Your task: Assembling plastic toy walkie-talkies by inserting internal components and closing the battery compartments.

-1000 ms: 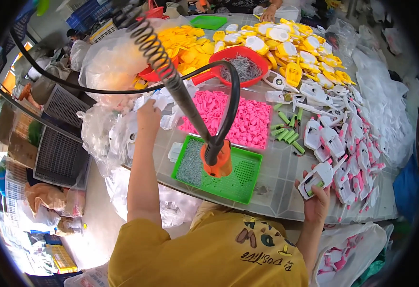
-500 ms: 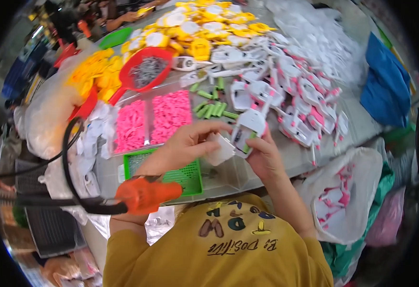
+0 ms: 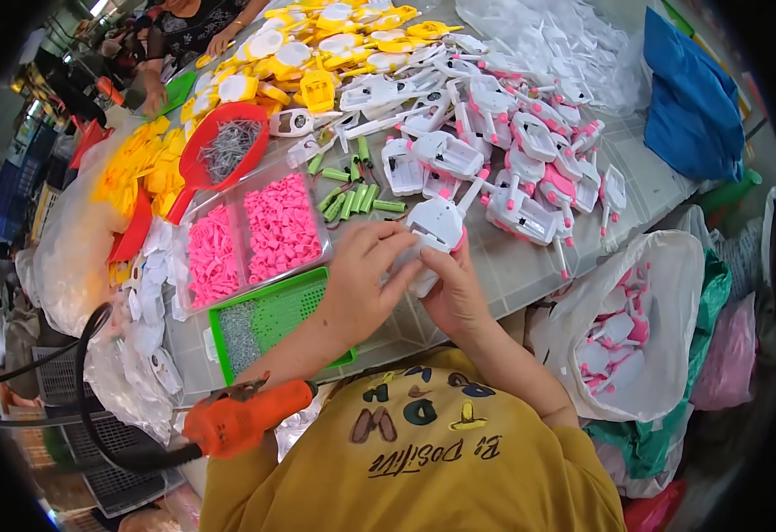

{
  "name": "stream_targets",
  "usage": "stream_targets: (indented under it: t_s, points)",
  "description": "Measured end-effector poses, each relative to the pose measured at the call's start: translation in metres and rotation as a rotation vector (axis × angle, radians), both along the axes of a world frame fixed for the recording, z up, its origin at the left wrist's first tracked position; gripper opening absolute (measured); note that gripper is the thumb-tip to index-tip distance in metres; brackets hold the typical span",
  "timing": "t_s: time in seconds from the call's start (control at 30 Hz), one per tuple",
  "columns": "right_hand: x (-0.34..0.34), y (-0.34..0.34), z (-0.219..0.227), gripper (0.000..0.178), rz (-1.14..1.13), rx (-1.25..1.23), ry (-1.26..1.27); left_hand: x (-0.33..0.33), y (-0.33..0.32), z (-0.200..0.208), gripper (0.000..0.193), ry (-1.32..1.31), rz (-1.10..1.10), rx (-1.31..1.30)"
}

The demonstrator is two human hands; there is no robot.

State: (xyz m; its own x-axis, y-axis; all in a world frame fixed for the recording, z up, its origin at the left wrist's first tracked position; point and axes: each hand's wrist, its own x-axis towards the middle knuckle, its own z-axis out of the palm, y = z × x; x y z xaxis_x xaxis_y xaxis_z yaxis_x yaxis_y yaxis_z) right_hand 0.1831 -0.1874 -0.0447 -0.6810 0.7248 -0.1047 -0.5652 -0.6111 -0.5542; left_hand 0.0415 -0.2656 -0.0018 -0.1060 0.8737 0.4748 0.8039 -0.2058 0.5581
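Between my hands is a white plastic housing (image 3: 434, 218) with a thin stem and a pink part by my right fingers. My right hand (image 3: 454, 297) grips it from below, thumb across its front. My left hand (image 3: 359, 282) is closed at its lower left side, fingers pinching a pale plastic cover (image 3: 406, 259) against the housing; the fingers hide most of it. Just beyond my hands lie several green battery cells (image 3: 352, 200). A heap of white and pink housings (image 3: 530, 160) spreads to the right, some with open compartments.
An orange power screwdriver (image 3: 246, 418) hangs on a black cable over my left forearm. At left are a green tray (image 3: 268, 324) of screws, a clear box (image 3: 244, 232) of pink pieces and a red scoop (image 3: 228, 151). Yellow parts (image 3: 317, 53) pile up far off; a white sack (image 3: 623, 328) is at right.
The pale cover, held apart beside the housing before, is now against it. Both hands have come together and shifted slightly left in view. A co-worker's arms now show at the far left.
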Motion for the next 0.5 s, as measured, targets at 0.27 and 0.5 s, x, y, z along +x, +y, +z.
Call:
stream_targets:
  t_s: [0.27, 0.5]
  points:
    - [0.003, 0.006, 0.0, 0.063, -0.061, -0.047, 0.014, 0.012, -0.007, -0.001, 0.065, 0.104, 0.015, 0.004]
    - [0.011, 0.008, 0.006, 0.071, -0.018, 0.022, 0.021, 0.011, -0.007, 0.002, 0.064, 0.042, -0.021, 0.009]
